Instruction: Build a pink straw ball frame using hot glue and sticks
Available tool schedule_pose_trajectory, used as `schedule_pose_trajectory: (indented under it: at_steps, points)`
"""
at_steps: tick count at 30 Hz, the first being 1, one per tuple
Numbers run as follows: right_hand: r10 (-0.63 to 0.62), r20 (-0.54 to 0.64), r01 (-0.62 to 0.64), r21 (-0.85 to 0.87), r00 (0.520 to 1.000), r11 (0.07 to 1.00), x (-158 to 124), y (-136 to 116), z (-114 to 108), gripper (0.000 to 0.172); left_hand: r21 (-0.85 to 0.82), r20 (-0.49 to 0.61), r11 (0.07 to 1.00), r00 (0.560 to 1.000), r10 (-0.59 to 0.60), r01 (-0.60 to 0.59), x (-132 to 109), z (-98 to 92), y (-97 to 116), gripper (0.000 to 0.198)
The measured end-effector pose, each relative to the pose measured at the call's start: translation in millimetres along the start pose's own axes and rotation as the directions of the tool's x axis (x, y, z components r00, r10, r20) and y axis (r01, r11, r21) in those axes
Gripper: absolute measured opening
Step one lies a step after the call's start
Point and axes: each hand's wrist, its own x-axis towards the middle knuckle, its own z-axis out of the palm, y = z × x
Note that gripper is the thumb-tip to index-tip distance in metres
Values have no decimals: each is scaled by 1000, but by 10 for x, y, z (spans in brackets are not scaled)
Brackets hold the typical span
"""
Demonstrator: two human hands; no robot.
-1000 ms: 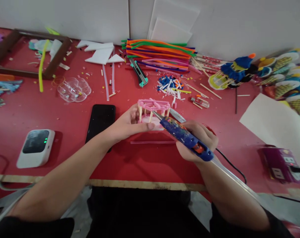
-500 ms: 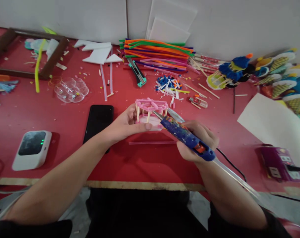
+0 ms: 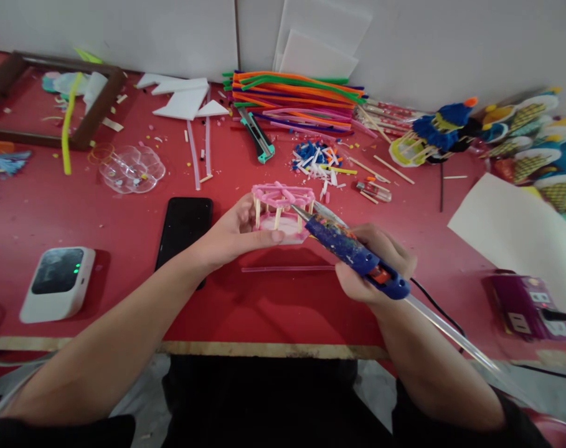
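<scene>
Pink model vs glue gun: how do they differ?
Colour: the pink model is pink with pale posts; the glue gun is mostly blue and smeared.
Shape: the model is an open frame; the gun is long, with a pointed nozzle.
Hold: the left hand has the model, the right hand the gun.
Shared: both are hand-held.

Two hands (image 3: 236, 235) (image 3: 389, 249), one glue gun (image 3: 341, 244)
</scene>
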Motion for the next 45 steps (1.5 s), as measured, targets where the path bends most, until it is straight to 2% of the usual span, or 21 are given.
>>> schedule_pose_trajectory:
  at_steps: [10, 28, 45]
  points:
    - [10, -27, -11, -23, 1000, 1000, 62, -23, -32, 17, -67, -13, 997, 1000, -25, 24, -10, 16, 27, 55]
    - [32, -26, -32, 0, 999, 999, 51, -6, -32, 13, -69, -61, 997, 998, -26, 22, -15, 1, 8, 57]
    - [87, -2, -87, 5, 996, 996, 45, -5, -39, 10, -75, -41, 997, 999, 7, -10, -2, -40, -20, 61]
